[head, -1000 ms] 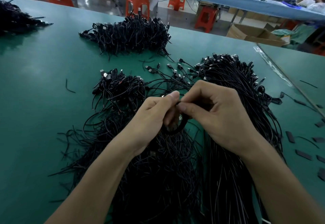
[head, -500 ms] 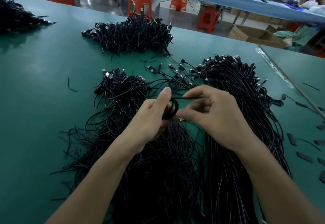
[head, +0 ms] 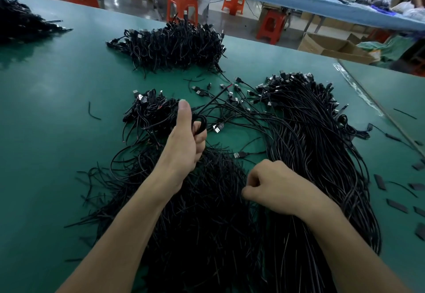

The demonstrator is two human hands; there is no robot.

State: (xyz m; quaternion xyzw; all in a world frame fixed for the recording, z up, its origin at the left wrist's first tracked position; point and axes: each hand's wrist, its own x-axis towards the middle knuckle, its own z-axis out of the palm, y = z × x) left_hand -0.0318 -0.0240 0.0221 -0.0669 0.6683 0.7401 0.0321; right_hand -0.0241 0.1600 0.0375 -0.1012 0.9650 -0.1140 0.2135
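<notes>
- Left hand (head: 184, 146): centre of the frame, raised off the desk (head: 57, 113), thumb upright, fingers curled round the coiled cable (head: 202, 123).
- Coiled cable: a small black loop standing out of the right side of the fist. Its free tail (head: 218, 95) runs toward the upper right and ends in a red-tipped lead.
- Right hand (head: 276, 187): lower and to the right of centre, apart from the left hand, fingers curled and thumb tip down at the pile of short black strands (head: 207, 223). Whether it pinches a strand cannot be told.
- Governing relation: the coil lies up and to the left of the right hand, and the strands lie directly beneath it. The right hand is therefore the nearer to the strands, the left the sole holder of the coil. Any strand lifted would, by judgement, travel up-left to meet the loop.
- Long cable bundle (head: 310, 145): right of both hands, long axis running from lower right to upper centre, plugs at the far end.
- Small heap of coils (head: 149, 113): just left of the raised thumb.
- Large heap (head: 174, 46): upper centre.
</notes>
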